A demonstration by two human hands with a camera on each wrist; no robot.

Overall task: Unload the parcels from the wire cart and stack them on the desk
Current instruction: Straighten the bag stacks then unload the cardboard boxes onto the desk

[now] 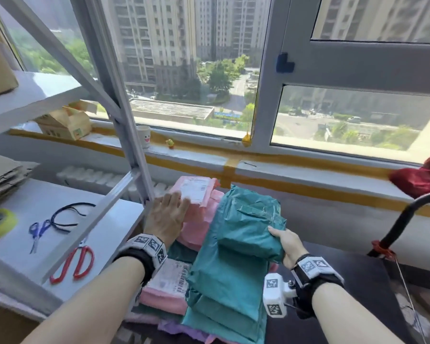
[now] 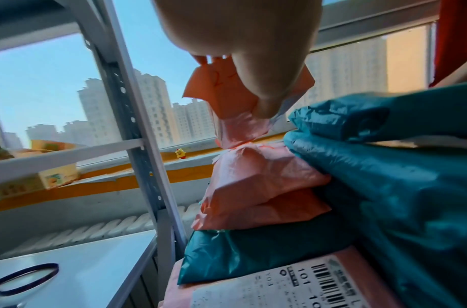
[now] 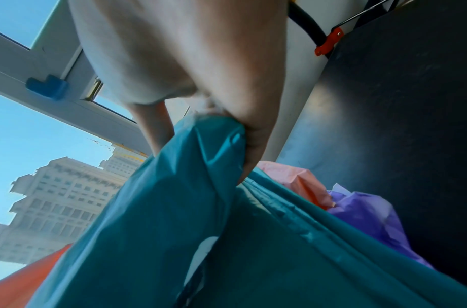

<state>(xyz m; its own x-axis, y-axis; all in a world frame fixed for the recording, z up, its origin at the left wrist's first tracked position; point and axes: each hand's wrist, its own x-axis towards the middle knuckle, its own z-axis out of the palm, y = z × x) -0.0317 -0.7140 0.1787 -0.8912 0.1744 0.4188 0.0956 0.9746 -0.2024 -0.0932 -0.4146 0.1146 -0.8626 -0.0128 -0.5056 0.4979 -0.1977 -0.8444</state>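
At lower left, the white bench [image 1: 60, 194] ends at a grey shelf post [image 1: 134, 155], leaving little room beside the parcel pile. My left hand [image 1: 165, 217] lies flat, grip released, on the pink parcel [image 1: 196, 192] at centre. Right of it, my right hand [image 1: 287, 244] clenches the top teal parcel [image 1: 248, 222], thumb above.

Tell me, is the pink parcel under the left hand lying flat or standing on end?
Lying flat: the pink parcel tops the pink stack, label up, under the left hand.
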